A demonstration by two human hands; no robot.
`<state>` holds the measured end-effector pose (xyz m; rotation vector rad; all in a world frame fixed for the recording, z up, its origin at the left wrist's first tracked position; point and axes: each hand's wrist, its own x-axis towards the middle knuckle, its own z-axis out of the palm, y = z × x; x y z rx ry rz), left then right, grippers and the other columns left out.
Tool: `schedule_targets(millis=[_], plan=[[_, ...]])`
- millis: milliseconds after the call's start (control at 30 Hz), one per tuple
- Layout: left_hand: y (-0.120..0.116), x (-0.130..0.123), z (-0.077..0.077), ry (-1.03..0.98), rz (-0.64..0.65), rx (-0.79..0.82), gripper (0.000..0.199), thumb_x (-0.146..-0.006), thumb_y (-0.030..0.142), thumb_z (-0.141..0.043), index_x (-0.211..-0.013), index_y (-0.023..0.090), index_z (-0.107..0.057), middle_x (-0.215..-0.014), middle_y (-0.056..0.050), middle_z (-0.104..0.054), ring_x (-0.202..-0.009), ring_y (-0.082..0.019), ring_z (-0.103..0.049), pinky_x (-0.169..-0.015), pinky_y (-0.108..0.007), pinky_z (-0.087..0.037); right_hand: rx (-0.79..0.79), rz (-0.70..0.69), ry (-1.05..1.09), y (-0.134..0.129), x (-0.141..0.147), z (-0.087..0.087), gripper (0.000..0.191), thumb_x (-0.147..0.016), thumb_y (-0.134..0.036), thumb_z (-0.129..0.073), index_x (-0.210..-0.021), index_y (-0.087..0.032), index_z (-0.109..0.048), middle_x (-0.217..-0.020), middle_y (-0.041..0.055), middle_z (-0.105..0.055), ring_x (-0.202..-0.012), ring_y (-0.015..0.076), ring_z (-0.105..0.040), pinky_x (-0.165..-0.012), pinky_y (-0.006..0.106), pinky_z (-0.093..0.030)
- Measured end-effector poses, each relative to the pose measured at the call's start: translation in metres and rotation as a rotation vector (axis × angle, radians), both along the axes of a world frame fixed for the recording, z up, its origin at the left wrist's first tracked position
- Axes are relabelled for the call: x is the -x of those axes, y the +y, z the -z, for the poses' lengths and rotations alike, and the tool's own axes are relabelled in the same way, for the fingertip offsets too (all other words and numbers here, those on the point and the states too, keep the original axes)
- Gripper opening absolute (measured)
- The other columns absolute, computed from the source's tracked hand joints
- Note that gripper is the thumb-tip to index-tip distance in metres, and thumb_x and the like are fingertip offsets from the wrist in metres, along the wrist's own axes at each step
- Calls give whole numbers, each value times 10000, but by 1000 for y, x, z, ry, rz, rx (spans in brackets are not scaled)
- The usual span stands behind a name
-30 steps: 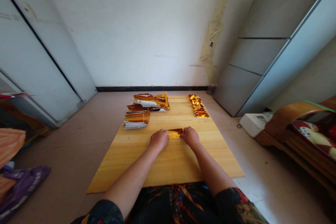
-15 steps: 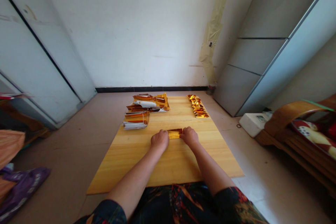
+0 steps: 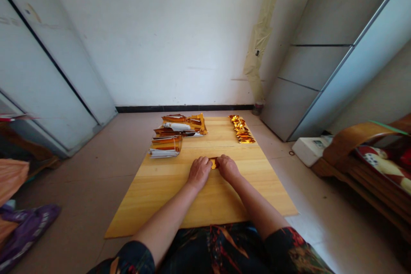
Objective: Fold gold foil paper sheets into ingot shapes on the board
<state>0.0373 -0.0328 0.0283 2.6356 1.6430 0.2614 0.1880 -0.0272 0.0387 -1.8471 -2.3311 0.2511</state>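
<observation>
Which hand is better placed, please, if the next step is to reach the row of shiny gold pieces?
Probably the right hand: the row of shiny gold pieces lies ahead on its side, farther from the left hand. Both hands are at the small gold sheet, though.

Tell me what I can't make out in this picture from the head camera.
All in the head view:
The gold paper: its ends are hidden by the left hand and right hand.
The row of shiny gold pieces: too small and crowded together to count surely.
The purple bag: cut off by the left edge, its pale markings too blurred to read.
The fridge: its top is cut off by the upper edge.
</observation>
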Motion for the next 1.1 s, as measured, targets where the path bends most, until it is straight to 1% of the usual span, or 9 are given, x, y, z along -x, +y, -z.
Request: schedule_targets(millis=[133,200,267,367,467,600,667,900,1100], plan=[[1,4,1,28,109,6,228,-908,195,-402,-876,198,-627,-918,-70,-591,-941,-199,-495,-828,-316,-399,48,41,40,4,-2,-1,207,-848,-146,-459,-874,-179,-662,-926,60,-638,-863,142,-577,-739,204,-384],[-2,8,1,20,132,16,229,-903,191,-410,-867,195,-636,-901,-71,-599,-931,-197,-502,-837,-317,-403,75,46,65,5,-3,-2,208,-826,-131,-468,-864,-181,-666,-943,52,-644,-868,134,-586,-735,196,-385],[-6,11,0,-7,141,26,242,-907,189,-399,-912,199,-640,-907,-69,-608,-941,-194,-507,-866,-318,-401,96,53,75,7,-4,-3,214,-819,-129,-465,-860,-185,-667,-953,50,-648,-873,131,-593,-733,194,-387],[-14,13,-1,-29,123,45,275,-917,193,-370,-1028,208,-621,-946,-66,-619,-983,-195,-510,-909,-319,-388,96,106,39,9,1,-4,213,-826,-170,-462,-894,-177,-663,-970,77,-654,-884,152,-604,-729,216,-399],[-20,10,-1,-15,64,64,290,-917,201,-367,-1082,210,-605,-1005,-75,-620,-1015,-212,-514,-891,-325,-392,101,171,-13,11,9,-5,222,-804,-267,-514,-943,-169,-657,-983,108,-656,-894,192,-614,-719,254,-421],[-26,3,-2,17,13,68,323,-919,187,-337,-1111,185,-597,-1028,-97,-618,-1026,-240,-519,-853,-341,-397,127,240,-46,13,20,-8,381,-756,-437,-581,-1008,-160,-649,-1018,143,-647,-954,249,-610,-735,310,-450],[-27,2,-2,30,-1,71,330,-918,175,-328,-1117,185,-591,-1029,-94,-618,-1031,-238,-517,-849,-337,-393,149,260,-52,14,22,-10,425,-738,-464,-600,-1032,-161,-644,-1040,150,-642,-982,258,-605,-747,321,-456],[-32,5,-4,8,-12,65,341,-895,139,-341,-1136,206,-572,-1040,-71,-617,-1019,-221,-514,-851,-329,-389,246,284,1,19,16,-18,349,-709,-319,-620,-1028,-181,-655,-1078,119,-657,-983,233,-617,-749,288,-461],[-32,5,-4,42,-13,44,320,-891,146,-351,-1111,191,-580,-1042,-77,-616,-1007,-218,-512,-829,-333,-403,246,323,26,21,9,-18,294,-706,-229,-589,-984,-178,-672,-1061,121,-670,-981,225,-622,-739,269,-461]])
